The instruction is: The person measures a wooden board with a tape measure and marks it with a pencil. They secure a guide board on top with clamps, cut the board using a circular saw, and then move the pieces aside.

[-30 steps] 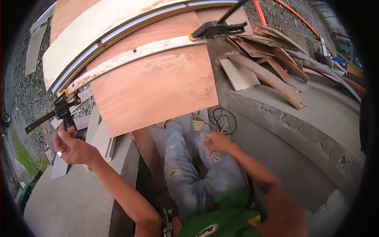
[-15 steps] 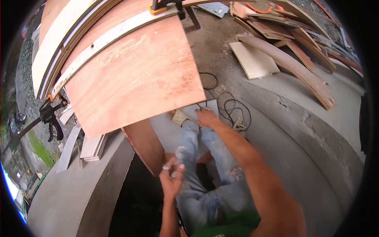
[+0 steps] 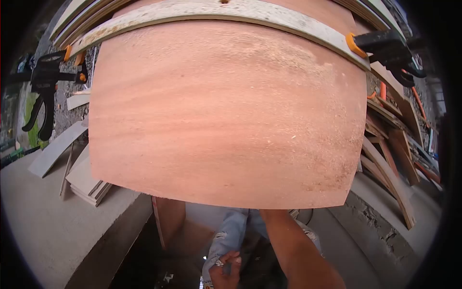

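Observation:
A wide reddish plywood sheet (image 3: 221, 120), strewn with sawdust, fills the middle of the view. Across its far part lies a pale wooden strip (image 3: 202, 10). Black bar clamps with orange pads sit at the strip's ends, one on the left (image 3: 45, 89) and one on the right (image 3: 385, 48). Below the near edge, my left hand (image 3: 226, 270) is beside my jeans leg (image 3: 224, 236), fingers loosely curled, a ring on one, nothing visible in it. My right forearm (image 3: 293, 245) reaches under the sheet, which hides the right hand and anything it touches.
Stacked board offcuts (image 3: 89, 185) lie on the concrete ledge (image 3: 62, 226) at left. A pile of scrap wood (image 3: 392, 144) stands at right beside another rough concrete edge (image 3: 380, 226). An upright brown board (image 3: 168, 216) stands below the sheet.
My view has swung left and closer over the plywood, which now covers my right hand, the foot and most of the cable. My right hand was down near the foot and the black cable.

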A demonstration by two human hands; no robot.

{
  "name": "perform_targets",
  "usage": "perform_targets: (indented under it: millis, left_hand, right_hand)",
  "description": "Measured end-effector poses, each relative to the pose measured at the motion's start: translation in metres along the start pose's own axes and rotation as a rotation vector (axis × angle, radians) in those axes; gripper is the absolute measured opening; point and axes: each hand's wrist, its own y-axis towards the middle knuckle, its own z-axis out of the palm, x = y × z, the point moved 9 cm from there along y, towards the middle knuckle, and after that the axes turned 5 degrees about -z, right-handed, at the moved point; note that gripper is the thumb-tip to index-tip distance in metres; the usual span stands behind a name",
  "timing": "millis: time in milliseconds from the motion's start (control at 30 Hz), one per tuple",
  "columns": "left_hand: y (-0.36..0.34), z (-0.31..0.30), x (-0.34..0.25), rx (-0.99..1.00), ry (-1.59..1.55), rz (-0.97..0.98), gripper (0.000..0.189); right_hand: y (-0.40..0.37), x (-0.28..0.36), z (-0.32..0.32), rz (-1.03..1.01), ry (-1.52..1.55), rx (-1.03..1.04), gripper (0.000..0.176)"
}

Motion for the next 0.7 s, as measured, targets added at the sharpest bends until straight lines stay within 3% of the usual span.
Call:
perform_targets:
  millis: [200,267,300,367,467,533,567,633,700]
  left_hand:
    - [-0.011,-0.033,0.025,-0.067,-0.225,-0.138,0.027]
    - [-0.015,-0.045,0.022,-0.137,-0.088,0.073,0.025]
    - [-0.023,-0.047,0.021,-0.141,-0.117,0.068,0.025]
    - [-0.029,-0.068,-0.018,-0.147,-0.124,0.165,0.027]
    - [-0.04,-0.095,-0.05,-0.178,-0.087,0.173,0.034]
    - [-0.042,-0.115,-0.076,-0.238,0.002,0.268,0.04]
    - [-0.046,-0.125,-0.096,-0.288,0.105,0.368,0.047]
    - [-0.05,-0.141,-0.121,-0.38,0.217,0.354,0.052]
    - [-0.054,-0.155,-0.145,-0.471,0.33,0.342,0.058]
  right_hand:
    - [-0.019,0.015,-0.058,-0.071,0.002,0.005,0.049]
    - [-0.041,0.036,-0.098,-0.134,0.051,-0.009,0.048]
    - [-0.058,0.047,-0.12,-0.169,0.08,-0.007,0.048]
    - [-0.1,0.083,-0.159,-0.289,0.245,0.077,0.048]
    - [-0.191,0.128,-0.188,-0.559,0.577,0.508,0.048]
    - [-0.261,0.159,-0.26,-0.745,0.924,0.307,0.047]
    - [-0.281,0.163,-0.261,-0.75,0.919,0.313,0.047]
    - [-0.312,0.159,-0.268,-0.739,0.915,0.237,0.047]
    - [-0.347,0.165,-0.293,-0.672,0.899,0.343,0.05]
